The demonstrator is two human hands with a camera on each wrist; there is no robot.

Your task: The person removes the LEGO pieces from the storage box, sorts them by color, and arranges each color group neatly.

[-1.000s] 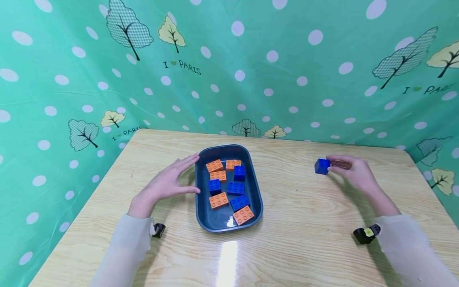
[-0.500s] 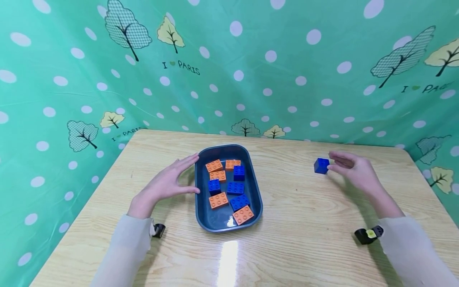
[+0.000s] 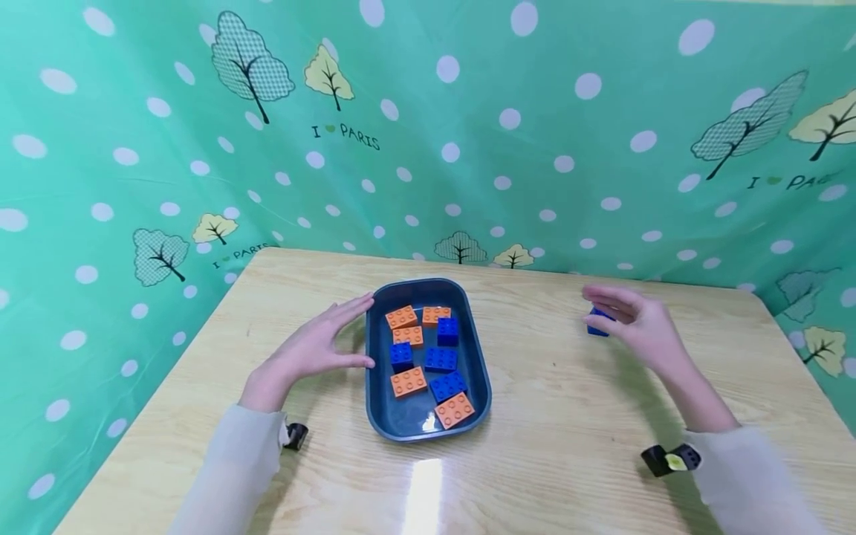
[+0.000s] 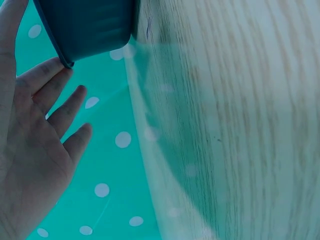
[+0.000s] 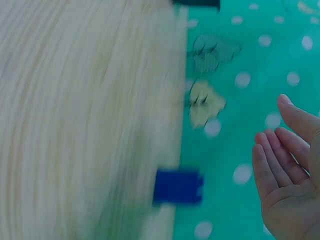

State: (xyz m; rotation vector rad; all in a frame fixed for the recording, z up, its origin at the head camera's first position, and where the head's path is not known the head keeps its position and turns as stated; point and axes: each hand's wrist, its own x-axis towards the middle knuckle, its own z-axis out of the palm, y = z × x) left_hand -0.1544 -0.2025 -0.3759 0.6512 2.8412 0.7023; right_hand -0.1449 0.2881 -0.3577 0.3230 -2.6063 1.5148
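My left hand (image 3: 301,353) rests at the left side of a dark blue tray (image 3: 401,420), fingers and thumb spread and touching its rim. In the left wrist view the fingertips meet the tray's edge (image 4: 90,30). Orange bricks (image 3: 408,382) and blue bricks (image 3: 441,360) lie inside the tray. One more blue brick (image 5: 177,186) stands on the table to the right. In the head view my right hand (image 3: 642,327) partly covers it. The right wrist view shows that hand (image 5: 292,170) apart from the brick, fingers extended, holding nothing.
The pale wooden table (image 3: 542,416) ends at the back against a green dotted cloth (image 3: 501,141). A wide stretch of tabletop lies between the tray and the single blue brick. Each wrist wears a small black camera (image 3: 658,461).
My right hand has let go of the blue brick and moved left, over and past it. The brick stays on the table. The left hand keeps its place at the tray; the head view tilts slightly.
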